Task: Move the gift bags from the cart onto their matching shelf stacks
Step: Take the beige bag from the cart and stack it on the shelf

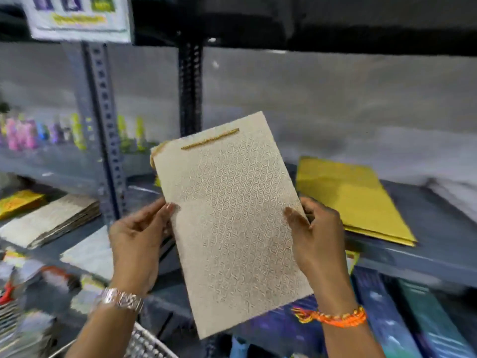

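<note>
While both my left hand (138, 237) and right hand (316, 235) pinch the cream gift bag (232, 220) by its edges in mid-air, I risk dropping it onto the gold stack (353, 200) just right of my right hand, not the cream stack (49, 220) well left.

Dim, even light; edges smeared by motion blur, centre sharper.

Left hand (136, 236), right hand (316, 232) — both raised, fingers pinching.

Two hands (136, 241) (317, 236), one cream gift bag (232, 223) mid-frame, one yellow bag stack (353, 197) right, one cream stack (49, 220) left.
</note>
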